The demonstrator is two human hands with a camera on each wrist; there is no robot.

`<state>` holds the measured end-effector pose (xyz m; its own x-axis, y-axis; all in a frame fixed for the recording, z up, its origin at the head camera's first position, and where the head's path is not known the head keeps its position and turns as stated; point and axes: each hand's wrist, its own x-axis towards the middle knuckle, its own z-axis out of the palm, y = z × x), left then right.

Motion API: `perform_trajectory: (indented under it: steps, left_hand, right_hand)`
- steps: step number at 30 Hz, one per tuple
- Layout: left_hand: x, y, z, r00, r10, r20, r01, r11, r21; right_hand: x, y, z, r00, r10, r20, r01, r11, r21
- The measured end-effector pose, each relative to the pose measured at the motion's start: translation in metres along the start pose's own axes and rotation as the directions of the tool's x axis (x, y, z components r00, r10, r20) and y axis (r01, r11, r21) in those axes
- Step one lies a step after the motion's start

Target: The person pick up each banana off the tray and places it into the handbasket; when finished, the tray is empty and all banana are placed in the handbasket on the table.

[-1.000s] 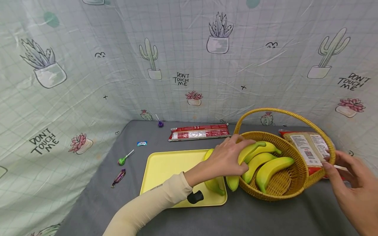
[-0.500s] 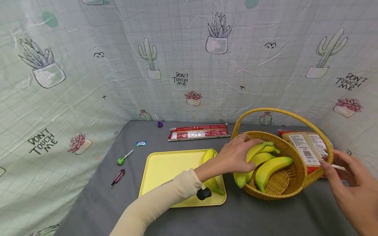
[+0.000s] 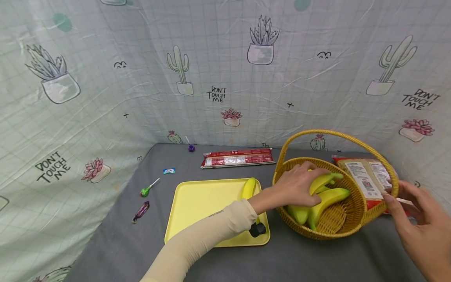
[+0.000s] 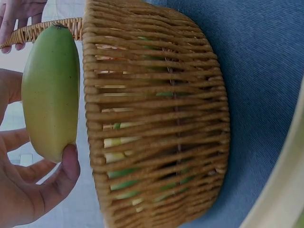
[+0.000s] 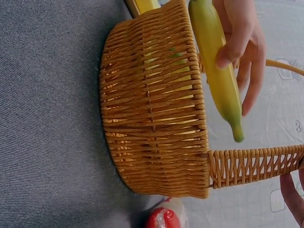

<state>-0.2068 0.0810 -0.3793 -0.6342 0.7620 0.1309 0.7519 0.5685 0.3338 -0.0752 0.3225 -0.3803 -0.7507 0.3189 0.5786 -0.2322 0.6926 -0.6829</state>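
Observation:
My left hand (image 3: 299,186) grips a yellow-green banana (image 4: 51,95) over the wicker basket (image 3: 332,220). In both wrist views that banana shows just above the basket's rim. Several other bananas (image 3: 327,201) lie inside, partly hidden by the hand and the held fruit. At the far right, my right hand (image 3: 419,223) pinches the side of the basket's arched handle (image 5: 256,166) between thumb and fingers. Left of the basket is a pale yellow tray (image 3: 201,203); one banana (image 3: 249,188) lies along its right side, partly covered by my left wrist.
Behind the tray lies a long red packet (image 3: 237,158). A red-and-clear bag (image 3: 364,176) with white labels sits behind the basket. To the left are a green lollipop (image 3: 145,192), a purple lollipop (image 3: 191,148), a blue-wrapped sweet (image 3: 169,171) and a purple-wrapped candy (image 3: 141,212).
My left hand has carried the banana rightward, from the basket's left rim to over its inside. My right hand has stayed on the handle, and the basket has hardly moved.

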Motion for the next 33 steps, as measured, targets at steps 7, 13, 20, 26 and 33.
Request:
perform_trajectory:
  steps: [7,13,20,26,33]
  left_hand:
    - [0.008,0.002,0.010,0.999,-0.029,0.024,0.029,0.999,0.032]
    - [0.005,0.001,0.010,0.998,-0.043,0.041,0.039,0.995,0.093]
    - [-0.012,-0.003,0.001,0.999,-0.035,0.012,0.034,0.996,0.086]
    - [-0.028,-0.008,-0.006,0.999,-0.018,-0.039,0.020,0.998,0.057]
    - [-0.048,-0.013,-0.014,0.994,-0.005,-0.113,0.010,0.999,0.044]
  right_hand:
    - [0.000,0.001,0.002,0.999,-0.041,-0.001,0.041,0.999,0.019]
    - [0.000,0.004,0.003,0.998,-0.060,-0.011,0.060,0.998,0.032]
    - [-0.001,0.002,0.001,1.000,-0.022,-0.020,0.022,1.000,0.007]
    - [-0.001,0.001,0.002,1.000,0.026,-0.008,-0.026,1.000,-0.008]
    - [-0.001,0.000,0.001,1.000,0.012,-0.006,-0.012,1.000,0.018]
